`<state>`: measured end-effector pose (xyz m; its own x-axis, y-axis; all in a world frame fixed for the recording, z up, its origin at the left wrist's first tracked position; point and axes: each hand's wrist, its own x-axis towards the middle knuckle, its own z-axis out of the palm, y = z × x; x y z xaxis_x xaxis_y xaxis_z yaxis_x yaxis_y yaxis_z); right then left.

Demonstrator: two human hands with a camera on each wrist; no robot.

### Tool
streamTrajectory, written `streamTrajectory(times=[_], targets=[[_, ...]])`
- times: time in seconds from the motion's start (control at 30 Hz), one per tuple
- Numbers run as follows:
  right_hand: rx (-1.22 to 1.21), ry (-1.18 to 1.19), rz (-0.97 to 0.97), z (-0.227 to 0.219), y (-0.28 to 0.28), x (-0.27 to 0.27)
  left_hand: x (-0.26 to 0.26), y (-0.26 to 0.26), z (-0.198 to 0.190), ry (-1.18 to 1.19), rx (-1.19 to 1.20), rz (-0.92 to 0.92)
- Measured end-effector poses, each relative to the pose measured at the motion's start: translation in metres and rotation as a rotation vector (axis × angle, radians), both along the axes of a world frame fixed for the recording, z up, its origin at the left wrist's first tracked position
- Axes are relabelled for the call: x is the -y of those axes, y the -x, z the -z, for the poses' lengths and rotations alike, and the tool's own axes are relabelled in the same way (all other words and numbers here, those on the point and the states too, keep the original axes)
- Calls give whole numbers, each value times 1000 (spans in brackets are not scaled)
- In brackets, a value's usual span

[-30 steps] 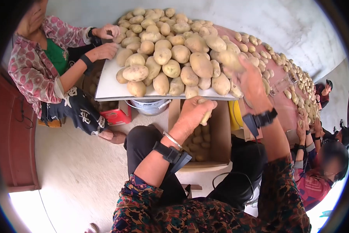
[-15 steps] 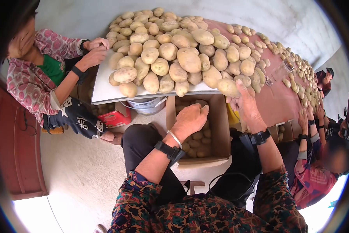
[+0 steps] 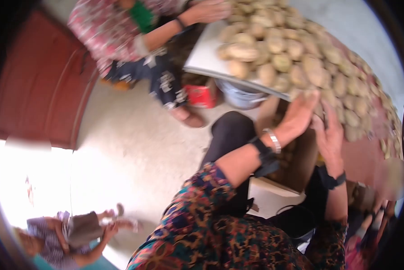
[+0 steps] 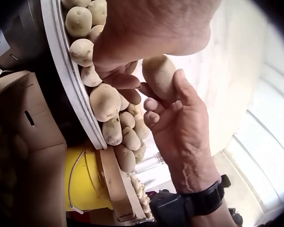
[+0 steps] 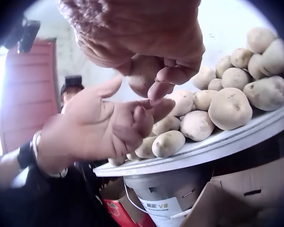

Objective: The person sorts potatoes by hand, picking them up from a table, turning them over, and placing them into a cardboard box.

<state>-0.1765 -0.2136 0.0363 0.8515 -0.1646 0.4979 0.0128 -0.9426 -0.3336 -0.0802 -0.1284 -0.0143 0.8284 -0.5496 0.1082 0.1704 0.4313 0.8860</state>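
Setting: a pale concrete floor (image 3: 134, 148) and a white board tabletop (image 3: 202, 60) heaped with brown potatoes (image 3: 296, 54) are seen.
Change: the head view has been swung left and blurred; both hands have been brought together at the table edge.
Left hand (image 3: 301, 114): fingers loosely curled, apparently empty.
Right hand (image 3: 330, 135): a pale oval potato (image 4: 159, 75) is pinched.
Potato: smooth, dusty, held just off the heap, above the brown cardboard box (image 4: 33, 156).
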Motion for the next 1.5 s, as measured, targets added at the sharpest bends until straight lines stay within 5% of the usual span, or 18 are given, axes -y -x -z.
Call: streamTrajectory(times=[0.07,0.13,0.3,0.37,0.6,0.63,0.8,0.93,1.2,1.33,1.43,1.5], targets=[[-51,-95,-105,-3,-5,-16,-16,-6,0,-168,-42,-42],[-128,-329,-67,-5,-6,-21,-36,-2,-20,28,-331,50],[45,-253,30,-3,-40,21,-48,-1,-30,51,-398,-38],[130,220,120,-10,-63,48,-49,-1,-30,73,-429,-55],[-120,508,308,11,-124,92,-69,-13,-35,158,-473,-103],[-211,389,351,4,-125,80,-72,-15,-34,131,-454,-73],[-132,450,229,26,-131,126,-78,-17,-32,197,-438,-75],[-257,210,341,21,-136,116,-61,-21,-21,155,-480,-159],[-175,2,102,40,-140,168,-37,-20,-5,224,-343,-227],[-242,-316,224,24,-103,128,-57,-18,-22,238,-300,-143],[-18,-515,17,25,-64,109,-44,-19,-16,247,-289,-318],[132,-642,-118,31,-31,107,-53,-17,-18,311,-320,-244]])
